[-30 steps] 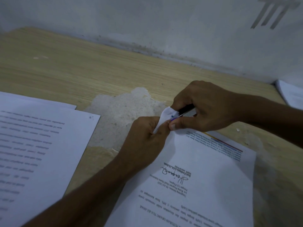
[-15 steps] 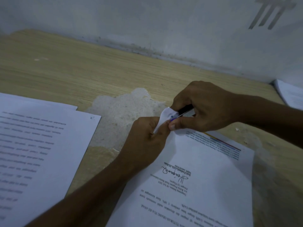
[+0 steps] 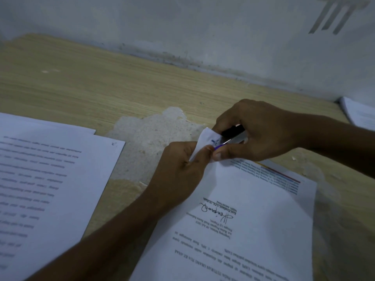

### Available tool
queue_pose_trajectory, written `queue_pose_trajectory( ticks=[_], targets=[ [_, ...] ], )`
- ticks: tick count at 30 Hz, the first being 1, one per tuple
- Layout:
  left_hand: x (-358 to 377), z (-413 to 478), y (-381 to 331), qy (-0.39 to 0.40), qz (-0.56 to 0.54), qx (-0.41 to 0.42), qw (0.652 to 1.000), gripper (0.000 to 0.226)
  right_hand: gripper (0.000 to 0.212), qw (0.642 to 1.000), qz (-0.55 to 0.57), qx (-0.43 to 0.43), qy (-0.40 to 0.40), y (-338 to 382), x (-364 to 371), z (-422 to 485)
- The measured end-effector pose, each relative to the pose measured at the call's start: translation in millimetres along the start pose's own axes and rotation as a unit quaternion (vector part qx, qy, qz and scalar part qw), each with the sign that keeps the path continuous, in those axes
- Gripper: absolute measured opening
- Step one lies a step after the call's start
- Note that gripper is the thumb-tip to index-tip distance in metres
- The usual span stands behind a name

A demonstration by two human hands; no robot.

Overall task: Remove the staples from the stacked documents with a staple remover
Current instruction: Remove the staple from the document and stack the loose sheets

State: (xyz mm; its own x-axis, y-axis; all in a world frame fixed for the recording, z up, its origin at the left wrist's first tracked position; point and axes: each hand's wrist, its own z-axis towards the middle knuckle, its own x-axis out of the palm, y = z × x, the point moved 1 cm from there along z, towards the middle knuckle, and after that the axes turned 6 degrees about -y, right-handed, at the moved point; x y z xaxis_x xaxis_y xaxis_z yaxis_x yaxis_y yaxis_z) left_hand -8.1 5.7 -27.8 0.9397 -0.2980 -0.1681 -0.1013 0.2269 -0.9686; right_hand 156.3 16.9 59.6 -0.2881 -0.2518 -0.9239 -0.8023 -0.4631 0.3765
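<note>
Here, a person's left hand (image 3: 178, 169) pinches the lifted corner (image 3: 206, 138) of a printed document (image 3: 253, 220), fingers curled tight with the paper folded up between thumb and forefinger, while the right hand (image 3: 257, 130) closes round a staple remover (image 3: 233, 135), forefinger over its dark top and thumb beneath, leaving no slack in the grip. The tool's metal tip meets the paper just beside the left thumb, directly between the two sets of fingertips; the staple itself is too small to make out, though a bluish mark sits on the corner where the tip points. The rest of the document lies flat below both wrists on a wooden desk (image 3: 101, 88), with a second stack (image 3: 50, 179) well to the outside of the left forearm, a pale patch (image 3: 154, 134) of stripped surface just beyond the left knuckles, and more sheets (image 3: 359, 114) past the right wrist. The step in hand looks to be prying the staple free. The likely hazards: a hard pull on a corner held so sharply bent could tear the paper, the metal tip could slip into the left thumb so close by, and a loosened staple could spring away and be lost on the desk.
</note>
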Motion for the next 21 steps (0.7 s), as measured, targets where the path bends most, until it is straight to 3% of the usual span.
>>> queue_pose_trajectory(
  ticks=[3,13,21],
  targets=[
    [1,0,-1,-0.004,0.004,-0.001,1.0,0.045,0.064,1.0,0.014,0.0,0.012,0,-1,-1],
    [1,1,-1,-0.008,0.018,0.002,1.0,0.044,0.037,0.999,0.004,0.043,0.015,2,-3,-7],
    [0,2,-7,-0.004,-0.019,-0.037,0.999,0.043,0.034,0.992,0.11,0.059,-0.015,-15,-2,-20]
  ],
)
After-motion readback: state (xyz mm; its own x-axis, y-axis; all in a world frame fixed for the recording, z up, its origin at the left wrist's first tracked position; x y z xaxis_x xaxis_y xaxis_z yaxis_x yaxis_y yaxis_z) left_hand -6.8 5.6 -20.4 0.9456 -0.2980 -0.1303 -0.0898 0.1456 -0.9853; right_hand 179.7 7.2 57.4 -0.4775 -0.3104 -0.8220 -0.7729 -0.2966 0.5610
